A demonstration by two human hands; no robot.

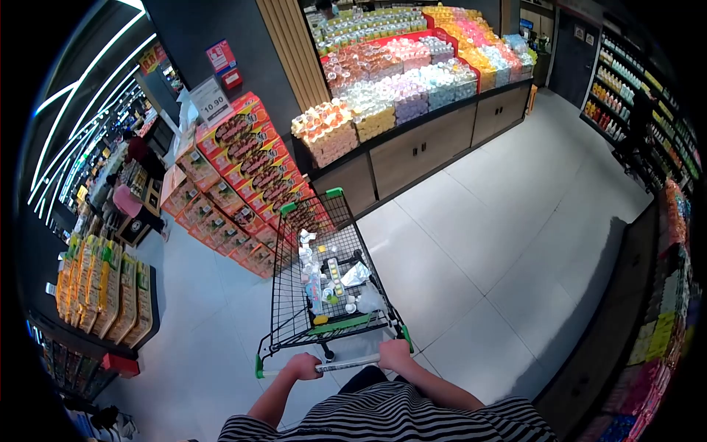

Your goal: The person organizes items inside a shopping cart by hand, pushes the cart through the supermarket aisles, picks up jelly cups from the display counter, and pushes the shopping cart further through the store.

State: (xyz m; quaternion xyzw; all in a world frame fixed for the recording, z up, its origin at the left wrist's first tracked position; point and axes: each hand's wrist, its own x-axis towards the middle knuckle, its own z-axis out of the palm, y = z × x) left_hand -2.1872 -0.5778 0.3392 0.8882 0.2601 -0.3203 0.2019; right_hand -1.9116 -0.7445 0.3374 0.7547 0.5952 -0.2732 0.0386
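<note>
A black wire shopping cart (291, 324) with green corner caps stands right in front of me. My left hand (303, 366) is wrapped around the left part of its pale handle (346, 364). Farther right along the same bar, my right hand (396, 354) grips near the green end cap. Inside the basket lie several small goods, among them a white crumpled bag (356, 275), a clear plastic bag (370, 300), a narrow pack with a row of yellowish spots (335, 276) and a yellow item (320, 320). Most of them are too small to name.
Stacked red and orange cartons (250, 169) rise close to the cart's left, under a price sign (211, 101) reading 10.90. A wood-fronted counter (420, 151) bears colourful packs. Bagged goods (96, 287) stand left, shelves (626, 96) right. People (131, 201) are at far left. Tiled floor (471, 243) lies ahead.
</note>
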